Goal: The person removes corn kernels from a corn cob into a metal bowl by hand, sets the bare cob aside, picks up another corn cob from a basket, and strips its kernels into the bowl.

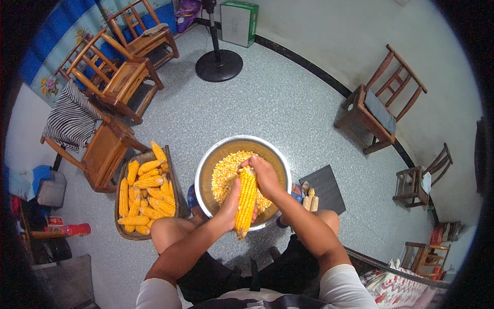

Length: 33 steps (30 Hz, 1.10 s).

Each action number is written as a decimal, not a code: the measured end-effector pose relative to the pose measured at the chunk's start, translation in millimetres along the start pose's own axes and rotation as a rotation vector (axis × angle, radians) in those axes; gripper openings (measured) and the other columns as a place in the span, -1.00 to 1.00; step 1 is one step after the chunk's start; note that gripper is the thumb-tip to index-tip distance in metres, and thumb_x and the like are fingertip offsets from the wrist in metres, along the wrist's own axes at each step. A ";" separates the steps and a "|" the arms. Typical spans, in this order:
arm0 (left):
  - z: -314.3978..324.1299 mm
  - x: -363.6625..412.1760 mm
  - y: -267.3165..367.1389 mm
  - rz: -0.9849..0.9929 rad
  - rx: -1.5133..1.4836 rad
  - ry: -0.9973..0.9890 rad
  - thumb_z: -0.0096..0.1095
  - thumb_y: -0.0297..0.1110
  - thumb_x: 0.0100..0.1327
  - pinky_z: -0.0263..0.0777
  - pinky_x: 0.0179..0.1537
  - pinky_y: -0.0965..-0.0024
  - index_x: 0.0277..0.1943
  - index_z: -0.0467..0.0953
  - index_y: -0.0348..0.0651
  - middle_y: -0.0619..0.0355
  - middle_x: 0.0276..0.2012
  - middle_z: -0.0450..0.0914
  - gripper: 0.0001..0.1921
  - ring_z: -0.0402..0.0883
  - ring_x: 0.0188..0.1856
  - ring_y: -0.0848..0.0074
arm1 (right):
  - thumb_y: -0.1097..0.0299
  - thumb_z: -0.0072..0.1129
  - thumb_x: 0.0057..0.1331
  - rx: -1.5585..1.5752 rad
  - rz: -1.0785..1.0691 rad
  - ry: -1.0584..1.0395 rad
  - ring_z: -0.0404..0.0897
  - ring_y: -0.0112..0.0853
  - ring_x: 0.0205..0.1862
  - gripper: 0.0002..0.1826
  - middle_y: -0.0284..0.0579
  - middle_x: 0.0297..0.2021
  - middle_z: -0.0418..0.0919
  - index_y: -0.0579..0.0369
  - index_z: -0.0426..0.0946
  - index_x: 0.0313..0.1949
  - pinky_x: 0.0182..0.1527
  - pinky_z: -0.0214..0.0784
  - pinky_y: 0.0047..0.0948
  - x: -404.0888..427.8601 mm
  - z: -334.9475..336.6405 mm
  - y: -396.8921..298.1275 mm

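A dried yellow corn cob (246, 201) lies lengthwise in my left hand (230, 204), its kernels largely in place along the visible side. My right hand (264, 174) is at the cob's far end, fingers bent over the kernels there. Both hands are above a round steel basin (201, 166) between my feet. Loose corn kernels (227, 166) cover part of its bottom. To the left, a shallow basket (174, 154) holds several whole corn cobs (148, 193). Several bare, pale cobs (310, 201) lie by my right foot.
Wooden chairs (119, 81) line the left side, one draped with a striped cloth (71, 116). A black fan base (219, 65) and a green-edged carton (238, 23) stand ahead. More chairs (380, 104) are along the right wall. A dark flat panel (326, 185) lies on the floor.
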<state>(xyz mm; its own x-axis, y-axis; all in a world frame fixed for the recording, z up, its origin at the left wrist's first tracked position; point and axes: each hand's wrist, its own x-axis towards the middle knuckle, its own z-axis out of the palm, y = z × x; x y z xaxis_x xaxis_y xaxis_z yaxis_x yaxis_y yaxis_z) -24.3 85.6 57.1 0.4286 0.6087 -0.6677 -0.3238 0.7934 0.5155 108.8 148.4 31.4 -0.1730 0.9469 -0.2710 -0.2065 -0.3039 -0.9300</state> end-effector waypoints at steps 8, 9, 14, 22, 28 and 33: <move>-7.6 6.2 0.5 0.003 -0.067 0.024 -0.43 0.40 0.28 0.45 -0.61 0.29 -0.10 0.36 -0.17 0.00 -0.61 0.48 -0.28 0.52 -0.63 0.32 | 0.26 0.00 0.35 -0.074 0.005 -0.072 0.46 -0.50 -0.19 -0.76 -0.20 -0.26 0.52 0.13 0.49 -0.13 -0.07 0.29 -0.50 -5.1 6.8 -14.5; -5.3 6.2 1.0 0.001 -0.067 0.020 -0.43 0.40 0.28 0.45 -0.61 0.29 -0.10 0.36 -0.17 0.00 -0.61 0.48 -0.28 0.52 -0.63 0.32 | 0.26 0.00 0.35 -0.076 0.004 -0.069 0.46 -0.50 -0.19 -0.76 -0.20 -0.26 0.52 0.13 0.49 -0.13 -0.07 0.29 -0.50 -5.4 5.6 -13.3; 0.1 3.1 0.2 0.058 -0.006 0.070 -0.42 0.38 0.30 0.45 -0.62 0.32 -0.06 0.34 -0.14 0.00 -0.57 0.50 -0.32 0.52 -0.64 0.35 | 0.30 -0.03 0.37 -0.224 -0.120 -0.011 0.47 -0.48 -0.15 -0.78 -0.22 -0.26 0.54 0.16 0.48 -0.13 -0.05 0.30 -0.48 -7.2 9.6 -8.3; -0.6 4.5 -2.7 0.093 0.032 0.049 -0.42 0.36 0.31 0.44 -0.64 0.33 -0.04 0.31 -0.13 0.03 -0.59 0.46 -0.34 0.49 -0.65 0.38 | 0.25 -0.14 0.42 -0.250 -0.215 0.068 0.50 -0.43 -0.17 -0.72 -0.15 -0.26 0.56 0.17 0.50 -0.20 -0.03 0.29 -0.45 2.0 6.8 5.1; 1.2 2.3 0.2 0.094 0.022 0.067 -0.39 0.34 0.32 0.43 -0.64 0.34 -0.02 0.30 -0.12 0.04 -0.57 0.47 -0.37 0.48 -0.65 0.38 | 0.20 -0.15 0.44 -0.033 -0.099 0.007 0.50 -0.42 -0.18 -0.69 -0.19 -0.26 0.56 0.15 0.50 -0.21 -0.03 0.29 -0.46 0.0 7.5 -5.4; 1.8 4.6 -0.2 0.080 0.016 0.048 -0.37 0.34 0.32 0.43 -0.64 0.35 -0.02 0.31 -0.12 0.04 -0.56 0.47 -0.36 0.49 -0.65 0.38 | 0.19 -0.20 0.45 -0.190 -0.117 0.023 0.49 -0.43 -0.18 -0.66 -0.20 -0.27 0.55 0.16 0.50 -0.22 -0.01 0.28 -0.46 -0.3 6.2 -4.2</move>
<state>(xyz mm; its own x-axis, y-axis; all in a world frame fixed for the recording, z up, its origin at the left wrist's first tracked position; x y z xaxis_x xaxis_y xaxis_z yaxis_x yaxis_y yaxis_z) -20.8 88.2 54.9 0.3608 0.6698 -0.6490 -0.3415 0.7424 0.5764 103.7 148.7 36.8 -0.1355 0.9774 -0.1622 -0.0384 -0.1688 -0.9849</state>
